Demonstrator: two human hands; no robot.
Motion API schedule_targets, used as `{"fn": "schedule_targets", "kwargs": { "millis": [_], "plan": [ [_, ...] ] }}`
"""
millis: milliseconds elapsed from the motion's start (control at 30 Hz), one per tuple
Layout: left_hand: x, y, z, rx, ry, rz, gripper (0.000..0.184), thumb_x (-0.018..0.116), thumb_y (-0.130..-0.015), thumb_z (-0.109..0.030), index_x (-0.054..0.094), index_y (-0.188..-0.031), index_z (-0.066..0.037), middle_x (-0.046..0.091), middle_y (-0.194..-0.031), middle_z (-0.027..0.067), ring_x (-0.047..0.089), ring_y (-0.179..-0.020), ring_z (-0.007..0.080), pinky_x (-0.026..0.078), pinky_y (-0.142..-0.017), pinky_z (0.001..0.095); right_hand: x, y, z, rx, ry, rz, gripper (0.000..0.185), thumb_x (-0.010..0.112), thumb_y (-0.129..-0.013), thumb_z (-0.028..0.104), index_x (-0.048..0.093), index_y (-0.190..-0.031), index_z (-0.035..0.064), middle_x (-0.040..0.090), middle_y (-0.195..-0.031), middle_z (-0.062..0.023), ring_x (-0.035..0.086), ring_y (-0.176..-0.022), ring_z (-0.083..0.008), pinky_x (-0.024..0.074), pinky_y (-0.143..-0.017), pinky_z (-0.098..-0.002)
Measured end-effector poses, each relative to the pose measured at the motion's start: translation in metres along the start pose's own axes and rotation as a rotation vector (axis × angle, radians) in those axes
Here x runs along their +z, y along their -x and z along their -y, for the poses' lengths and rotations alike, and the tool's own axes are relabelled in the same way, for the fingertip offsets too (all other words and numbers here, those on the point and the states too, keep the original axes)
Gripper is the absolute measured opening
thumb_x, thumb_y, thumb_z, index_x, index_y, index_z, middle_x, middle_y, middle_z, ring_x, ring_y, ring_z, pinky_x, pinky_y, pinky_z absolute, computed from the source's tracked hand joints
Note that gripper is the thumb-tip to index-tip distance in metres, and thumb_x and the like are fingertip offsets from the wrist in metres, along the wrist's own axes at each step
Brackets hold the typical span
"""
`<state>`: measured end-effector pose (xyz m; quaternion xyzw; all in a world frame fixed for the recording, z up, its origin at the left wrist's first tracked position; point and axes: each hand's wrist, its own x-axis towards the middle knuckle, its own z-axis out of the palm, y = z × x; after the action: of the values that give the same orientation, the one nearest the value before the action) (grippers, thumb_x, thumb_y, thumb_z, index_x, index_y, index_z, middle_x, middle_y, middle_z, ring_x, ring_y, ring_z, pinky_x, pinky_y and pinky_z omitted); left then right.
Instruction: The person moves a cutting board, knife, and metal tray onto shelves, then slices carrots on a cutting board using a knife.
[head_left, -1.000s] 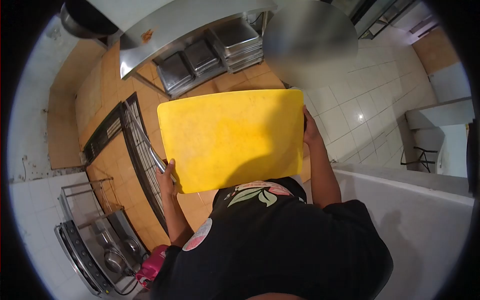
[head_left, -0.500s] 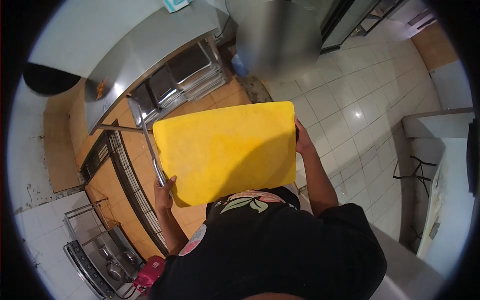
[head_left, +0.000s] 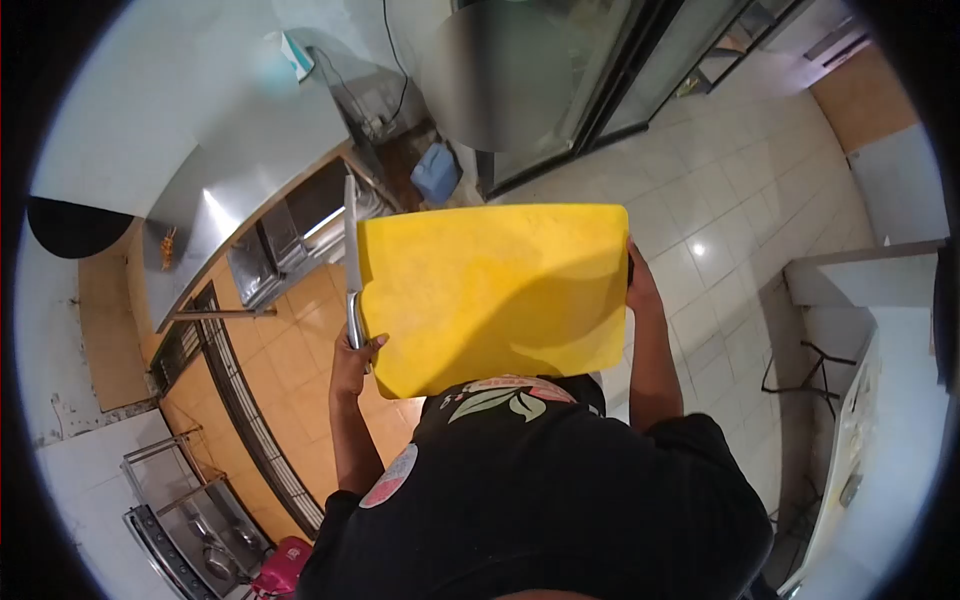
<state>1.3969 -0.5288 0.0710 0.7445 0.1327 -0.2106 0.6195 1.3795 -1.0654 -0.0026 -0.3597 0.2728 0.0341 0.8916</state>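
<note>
nearest, the person's black shirt (head_left: 560, 480) fills the lower middle, and the yellow board (head_left: 495, 300) is held up in front of it, its bottom edge overlapping the shirt print. the left hand (head_left: 352, 368) is at the board's lower left corner, its fingers closed around the handle of the knife (head_left: 351, 250), with the thumb reaching onto the board; the blade points away from the person along the board's left edge. the right hand (head_left: 643, 290) grips the right edge, its fingers partly hidden by the board; a small dark thing between hand and edge is too unclear to name. beyond, to the left, a floor grate (head_left: 250, 410) crosses orange tiles, and metal trays (head_left: 268, 252) lie under the steel surface (head_left: 205, 200), which carries a small orange item (head_left: 167, 248). farther off are a blue jug (head_left: 436, 173) and a glass door (head_left: 545, 85).
</note>
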Motion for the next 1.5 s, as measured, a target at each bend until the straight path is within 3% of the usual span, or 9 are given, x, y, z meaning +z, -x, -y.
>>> {"fn": "schedule_targets", "kwargs": {
  "millis": [100,367,533,733,833,1000,1300,1400,1500],
  "plan": [
    [0.054,-0.018,-0.035,0.152,0.046,-0.010,0.033,0.079,-0.080,-0.010,0.061,-0.107,-0.006,0.056,-0.075,-0.0059,0.047,-0.061,0.0049,0.037,-0.051,0.0226,-0.012,-0.003,0.033,-0.035,-0.065,0.054,0.047,0.053,-0.101,0.040,0.053,-0.133,0.0063,0.063,-0.124,-0.0066,0.061,-0.110,-0.0215,0.0510,-0.094,-0.0364],
    [0.203,-0.058,-0.085,0.088,0.007,0.012,0.037,0.078,-0.079,-0.009,0.062,-0.112,-0.005,0.061,-0.082,-0.0037,0.052,-0.067,0.0071,0.042,-0.060,0.0238,-0.125,-0.116,0.148,0.077,-0.065,0.088,0.051,0.057,-0.098,0.044,0.053,-0.134,0.0085,0.063,-0.126,-0.0060,0.061,-0.113,-0.0212,0.0523,-0.094,-0.0383],
    [0.329,-0.069,-0.103,0.018,0.504,0.076,0.047,0.069,-0.080,0.005,0.058,-0.124,-0.003,0.067,-0.114,0.0062,0.064,-0.105,0.0191,0.052,-0.090,0.0340,-0.184,-0.161,0.285,0.118,-0.030,0.172,0.051,0.057,-0.098,0.045,0.053,-0.134,0.0098,0.062,-0.128,-0.0047,0.060,-0.114,-0.0203,0.0510,-0.096,-0.0374],
    [0.444,-0.109,-0.124,-0.016,0.547,0.124,0.047,0.069,-0.079,0.007,0.059,-0.124,-0.003,0.067,-0.111,0.0064,0.065,-0.102,0.0206,0.053,-0.091,0.0368,-0.230,-0.207,0.409,-0.043,0.175,0.201,0.052,0.053,-0.099,0.048,0.052,-0.135,0.0109,0.062,-0.128,-0.0033,0.059,-0.114,-0.0163,0.0503,-0.095,-0.0339],
    [0.483,-0.137,-0.112,-0.103,0.554,0.221,0.042,0.067,-0.081,0.006,0.059,-0.121,-0.002,0.068,-0.105,0.0062,0.067,-0.095,0.0200,0.055,-0.085,0.0349,-0.255,-0.212,0.454,0.158,0.207,0.109,0.053,0.050,-0.100,0.048,0.050,-0.138,0.0103,0.061,-0.129,-0.0036,0.059,-0.114,-0.0156,0.0506,-0.094,-0.0337],
    [0.580,-0.195,-0.122,-0.121,0.597,0.245,0.038,0.068,-0.083,0.001,0.060,-0.119,-0.002,0.069,-0.107,0.0061,0.068,-0.093,0.0161,0.055,-0.080,0.0302,-0.342,-0.234,0.519,0.093,0.254,0.228,0.059,0.059,-0.097,0.043,0.046,-0.139,0.0022,0.060,-0.129,-0.0085,0.060,-0.112,-0.0196,0.0521,-0.094,-0.0354],
    [0.848,-0.281,-0.282,0.107,0.122,0.371,0.058,0.072,-0.084,-0.014,0.048,-0.134,0.001,0.064,-0.113,0.0065,0.062,-0.097,0.0168,0.050,-0.085,0.0307,-0.556,-0.200,0.624,0.092,0.210,-0.164,0.066,0.059,-0.095,0.048,0.041,-0.143,0.0057,0.058,-0.132,-0.0099,0.060,-0.117,-0.0246,0.0523,-0.095,-0.0379],
    [0.932,-0.328,-0.306,0.406,-0.315,0.245,0.066,0.074,-0.084,-0.023,0.044,-0.137,0.003,0.065,-0.108,0.0137,0.062,-0.097,0.0217,0.049,-0.086,0.0315,-0.587,-0.203,0.664,-0.053,0.100,-0.180,0.068,0.056,-0.095,0.052,0.041,-0.144,0.0069,0.056,-0.135,-0.0104,0.057,-0.121,-0.0264,0.0502,-0.098,-0.0408],
    [0.996,-0.344,-0.346,0.564,-0.435,0.220,0.072,0.074,-0.083,-0.020,0.041,-0.147,-0.012,0.054,-0.130,0.0194,0.059,-0.115,0.0330,0.049,-0.096,0.0392,-0.620,-0.219,0.694,-0.154,0.061,-0.231,0.068,0.056,-0.095,0.052,0.042,-0.144,0.0085,0.055,-0.137,-0.0107,0.055,-0.123,-0.0283,0.0480,-0.100,-0.0444]
  ]
}}
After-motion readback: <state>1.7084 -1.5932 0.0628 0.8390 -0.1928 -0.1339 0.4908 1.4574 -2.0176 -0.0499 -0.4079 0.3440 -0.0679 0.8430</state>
